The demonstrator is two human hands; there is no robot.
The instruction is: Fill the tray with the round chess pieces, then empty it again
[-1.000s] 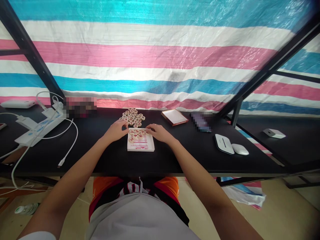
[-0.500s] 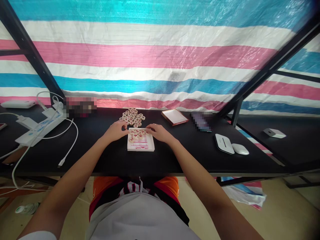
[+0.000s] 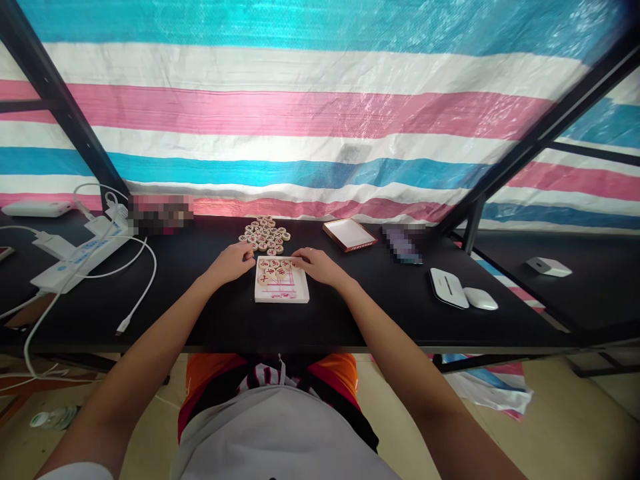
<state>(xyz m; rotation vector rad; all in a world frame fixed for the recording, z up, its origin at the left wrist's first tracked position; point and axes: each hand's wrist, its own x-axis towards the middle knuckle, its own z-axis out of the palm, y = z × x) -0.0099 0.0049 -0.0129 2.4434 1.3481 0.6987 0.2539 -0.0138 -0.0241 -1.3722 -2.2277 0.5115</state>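
drawn slightly leftward since the earlier frame, the left hand point(image 3: 233, 262) sits just beside the white tray point(image 3: 295, 291), fingers curled, hold unclear. the right hand point(image 3: 320, 265) bends its fingers over the tray's far right corner; i cannot tell whether they grip. round pieces point(image 3: 271, 271) lie inside, a heap of others point(image 3: 263, 246) beyond.

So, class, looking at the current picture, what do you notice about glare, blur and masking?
Head view: glints on the striped tarpaulin, strongest at upper right; head view: left hand and right hand without obvious motion blur; head view: a mosaic patch masks an object; head view: characters on the piled xiangqi pieces too small to read reliably.
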